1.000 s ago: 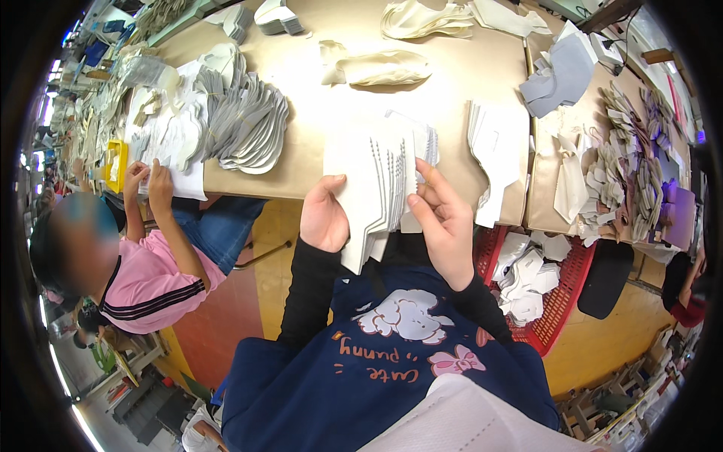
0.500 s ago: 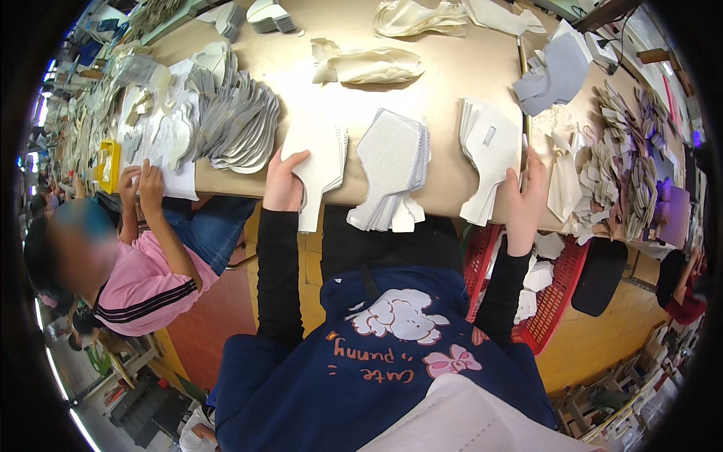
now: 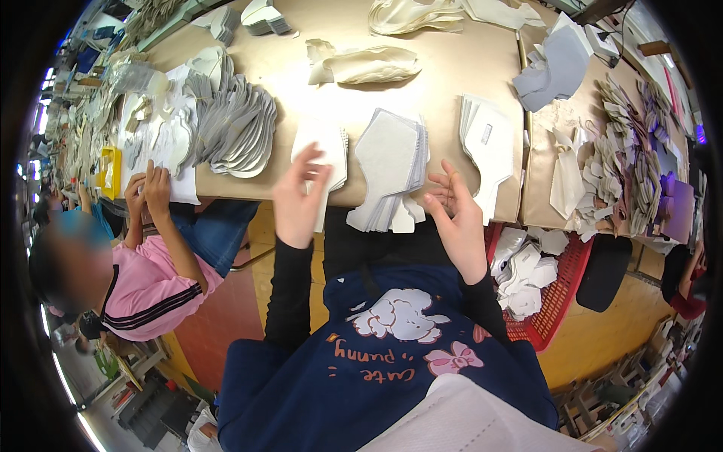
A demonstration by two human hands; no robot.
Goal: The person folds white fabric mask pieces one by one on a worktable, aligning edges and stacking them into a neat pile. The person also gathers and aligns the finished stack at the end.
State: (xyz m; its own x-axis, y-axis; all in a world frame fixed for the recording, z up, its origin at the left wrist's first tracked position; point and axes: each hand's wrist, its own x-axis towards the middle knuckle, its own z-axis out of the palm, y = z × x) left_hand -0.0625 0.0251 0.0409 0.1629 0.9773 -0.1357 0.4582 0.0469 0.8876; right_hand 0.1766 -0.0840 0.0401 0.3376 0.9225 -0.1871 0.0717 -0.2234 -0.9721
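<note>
Three fanned stacks of flat cut pieces lie along the table's near edge. My left hand (image 3: 300, 197) is raised over the left white stack (image 3: 337, 156), covering part of it, with fingers apart and nothing held. The middle stack of light grey pieces (image 3: 389, 154) has its narrow ends jutting over the edge. Between it and the right white stack (image 3: 488, 143), which has a small slot in its top piece, my right hand (image 3: 458, 218) hovers empty, fingers spread. Whether either hand touches a stack is hard to tell.
A large heap of grey pieces (image 3: 239, 124) lies to the left, by a co-worker in a pink shirt (image 3: 154, 282). Cream bundles (image 3: 369, 66) lie farther back. A red basket (image 3: 559, 301) of white scraps stands below the table at right; more piles (image 3: 602, 169) lie beyond.
Both hands have left the outer stacks and moved inward toward the middle stack. My left hand let go of the left stack; the right hand came away from the right stack's side.
</note>
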